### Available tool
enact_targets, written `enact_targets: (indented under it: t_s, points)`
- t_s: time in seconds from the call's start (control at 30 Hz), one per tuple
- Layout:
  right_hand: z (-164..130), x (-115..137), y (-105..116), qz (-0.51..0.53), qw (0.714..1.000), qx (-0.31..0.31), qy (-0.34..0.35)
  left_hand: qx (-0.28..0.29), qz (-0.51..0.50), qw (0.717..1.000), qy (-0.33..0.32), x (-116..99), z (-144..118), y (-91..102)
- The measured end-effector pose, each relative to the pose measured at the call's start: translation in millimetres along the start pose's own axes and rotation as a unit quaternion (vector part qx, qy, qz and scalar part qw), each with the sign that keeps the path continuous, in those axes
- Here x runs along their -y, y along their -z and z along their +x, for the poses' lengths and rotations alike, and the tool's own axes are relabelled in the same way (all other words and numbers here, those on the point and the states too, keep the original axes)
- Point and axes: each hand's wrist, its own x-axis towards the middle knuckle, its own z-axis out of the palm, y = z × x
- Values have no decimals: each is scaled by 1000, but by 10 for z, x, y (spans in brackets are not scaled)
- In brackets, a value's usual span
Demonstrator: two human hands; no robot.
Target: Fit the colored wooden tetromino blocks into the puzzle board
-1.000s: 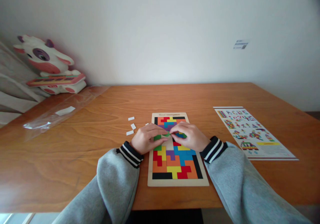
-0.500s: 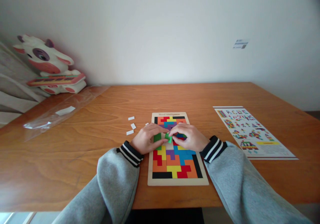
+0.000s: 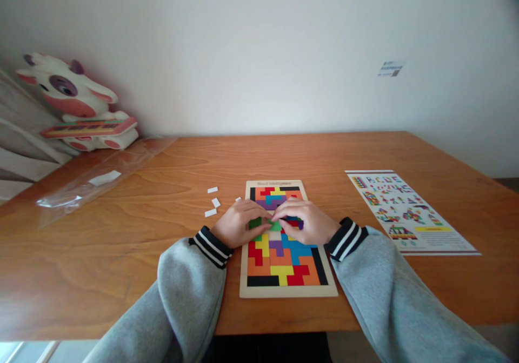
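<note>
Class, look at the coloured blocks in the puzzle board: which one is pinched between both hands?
The bright green block at mid-board. The left hand and right hand meet on it, while the other blocks lie flat in the wooden puzzle board.

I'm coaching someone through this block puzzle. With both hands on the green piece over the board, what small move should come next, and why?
Probably lower the green piece flat into the pale gap just below it and press it in. Both the left hand and the right hand pinch it over the middle of the puzzle board, where bare wood shows between coloured pieces.
</note>
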Motion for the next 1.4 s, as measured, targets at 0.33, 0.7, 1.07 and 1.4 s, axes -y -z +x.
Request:
enact_targets:
  t_s: [0.33,0.7,1.07,1.4]
  points:
    - [-2,-65,-35,-43,998,23,-32,-5,37,999,19,-10,-1,22]
    - [12,-6,3,0,999,36,-29,7,51,999,13,-18,3,34]
    - [5,-5,6,-31,996,-62,-55,-17,128,991,29,104,-62,198]
    - [-25,-99,66,-119,989,-83,-36,-7,217,970,111,535,-546,757]
